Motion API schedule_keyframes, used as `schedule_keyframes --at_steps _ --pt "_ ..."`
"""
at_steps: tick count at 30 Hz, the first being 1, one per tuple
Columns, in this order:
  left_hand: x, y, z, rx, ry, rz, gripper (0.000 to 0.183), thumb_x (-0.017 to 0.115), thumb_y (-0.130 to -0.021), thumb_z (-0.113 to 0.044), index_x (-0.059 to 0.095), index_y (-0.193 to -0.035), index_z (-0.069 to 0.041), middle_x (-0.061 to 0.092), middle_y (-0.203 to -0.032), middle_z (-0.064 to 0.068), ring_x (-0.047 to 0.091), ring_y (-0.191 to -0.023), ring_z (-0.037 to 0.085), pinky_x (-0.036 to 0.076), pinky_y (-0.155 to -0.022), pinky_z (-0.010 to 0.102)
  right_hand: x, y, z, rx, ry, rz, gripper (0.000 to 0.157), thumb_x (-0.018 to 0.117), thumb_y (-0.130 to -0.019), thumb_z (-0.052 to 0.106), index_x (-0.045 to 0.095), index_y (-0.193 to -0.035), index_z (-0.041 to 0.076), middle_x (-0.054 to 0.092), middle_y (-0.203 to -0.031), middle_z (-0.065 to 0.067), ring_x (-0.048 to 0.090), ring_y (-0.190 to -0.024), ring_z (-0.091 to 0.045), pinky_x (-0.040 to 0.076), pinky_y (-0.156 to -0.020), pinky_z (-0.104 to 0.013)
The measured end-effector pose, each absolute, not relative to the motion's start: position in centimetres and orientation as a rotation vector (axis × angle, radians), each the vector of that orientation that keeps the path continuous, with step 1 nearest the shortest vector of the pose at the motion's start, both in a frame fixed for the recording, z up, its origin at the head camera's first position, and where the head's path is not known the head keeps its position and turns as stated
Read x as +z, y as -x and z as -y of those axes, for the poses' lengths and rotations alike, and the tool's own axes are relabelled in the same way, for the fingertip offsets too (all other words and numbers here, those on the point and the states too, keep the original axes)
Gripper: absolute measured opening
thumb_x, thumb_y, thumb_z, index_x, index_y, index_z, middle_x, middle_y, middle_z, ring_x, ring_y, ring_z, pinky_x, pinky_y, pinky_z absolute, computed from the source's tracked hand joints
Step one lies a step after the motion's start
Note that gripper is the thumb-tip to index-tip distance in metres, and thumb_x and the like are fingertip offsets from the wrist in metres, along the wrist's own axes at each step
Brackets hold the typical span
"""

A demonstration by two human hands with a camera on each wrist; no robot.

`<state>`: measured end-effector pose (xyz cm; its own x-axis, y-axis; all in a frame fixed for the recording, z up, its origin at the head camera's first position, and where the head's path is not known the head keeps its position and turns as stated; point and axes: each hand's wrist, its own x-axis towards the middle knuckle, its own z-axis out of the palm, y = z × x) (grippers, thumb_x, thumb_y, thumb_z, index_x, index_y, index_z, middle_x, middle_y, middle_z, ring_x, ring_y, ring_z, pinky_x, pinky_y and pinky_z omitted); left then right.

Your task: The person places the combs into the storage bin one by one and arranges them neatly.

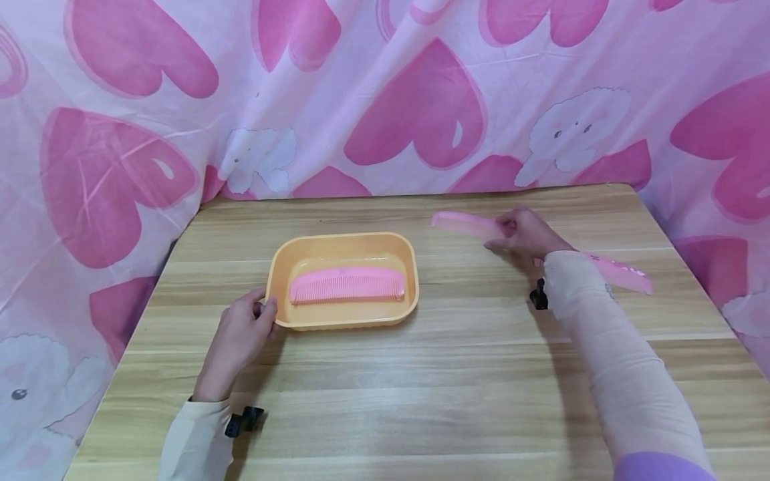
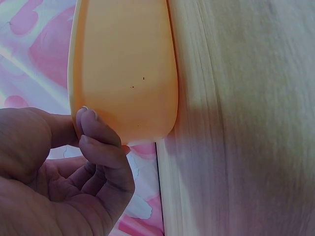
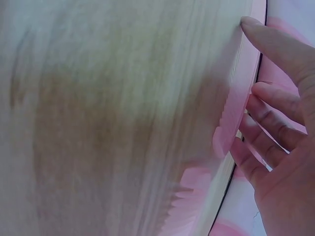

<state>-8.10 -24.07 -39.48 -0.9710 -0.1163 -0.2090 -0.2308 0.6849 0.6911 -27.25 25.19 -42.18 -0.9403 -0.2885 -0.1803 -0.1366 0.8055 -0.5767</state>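
Note:
A yellow-orange plastic tray (image 1: 343, 244) sits left of centre, and a pink comb (image 1: 347, 284) lies in it, teeth towards the near side. My left hand (image 1: 243, 334) pinches the tray's near left corner between thumb and fingers. A second pink comb (image 1: 460, 222) is near the table's back edge. My right hand (image 1: 532, 234) holds it at its right part, thumb on the toothed side and fingertips along the back. Beyond the right wrist lies a third pink comb (image 1: 622, 274), patterned along its back and partly hidden by the sleeve; its teeth (image 3: 177, 211) show in the right wrist view.
All this stands on a wooden table (image 1: 385, 401) with light grain. Behind it hangs a pink curtain (image 1: 337, 100) with hearts and white animal figures, meeting the table's back edge. Small black devices (image 1: 243, 422) are worn at both wrists.

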Motion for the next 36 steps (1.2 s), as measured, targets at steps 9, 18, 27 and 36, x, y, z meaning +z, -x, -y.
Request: schedule_keyframes --at_steps 9,18,27,36 --pt "-39.56 8.1 24.17 1.163 0.266 -2.754 0.043 0.045 -0.108 -0.021 0.05 -0.143 0.003 0.062 -0.078 0.01 0.055 -0.066 0.021 0.042 -0.051 0.028 -42.32 27.23 -25.41 -0.84 0.315 -2.73 0.067 0.079 -0.089 0.032 0.055 -0.136 -0.009 0.056 -0.121 -0.024 0.05 -0.103 -0.033 0.045 -0.088 -0.046" --pt "-39.51 8.06 24.17 1.172 0.265 -2.749 0.042 0.045 -0.108 -0.021 0.051 -0.141 0.003 0.062 -0.077 0.009 0.055 -0.066 0.021 0.042 -0.051 0.028 -42.38 26.94 -25.56 -0.926 0.209 -2.643 0.067 0.083 -0.085 0.036 0.057 -0.131 -0.004 0.058 -0.113 -0.02 0.058 -0.079 -0.027 0.048 -0.057 -0.034" --pt "-39.55 8.06 24.14 1.173 0.278 -2.744 0.043 0.045 -0.108 -0.021 0.05 -0.143 0.003 0.062 -0.078 0.009 0.055 -0.065 0.02 0.042 -0.05 0.028 -42.25 26.84 -25.47 -0.947 0.135 -2.599 0.065 0.084 -0.082 0.041 0.058 -0.127 0.001 0.057 -0.108 -0.018 0.059 -0.066 -0.023 0.044 -0.047 -0.034" --pt "-39.53 8.07 24.05 1.18 0.285 -2.75 0.042 0.045 -0.108 -0.02 0.05 -0.143 0.003 0.063 -0.079 0.009 0.058 -0.066 0.02 0.043 -0.05 0.028 -42.42 27.0 -25.56 -0.92 0.246 -2.658 0.059 0.085 -0.082 0.036 0.063 -0.118 -0.004 0.063 -0.104 -0.018 0.059 -0.063 -0.019 0.05 -0.052 -0.034"
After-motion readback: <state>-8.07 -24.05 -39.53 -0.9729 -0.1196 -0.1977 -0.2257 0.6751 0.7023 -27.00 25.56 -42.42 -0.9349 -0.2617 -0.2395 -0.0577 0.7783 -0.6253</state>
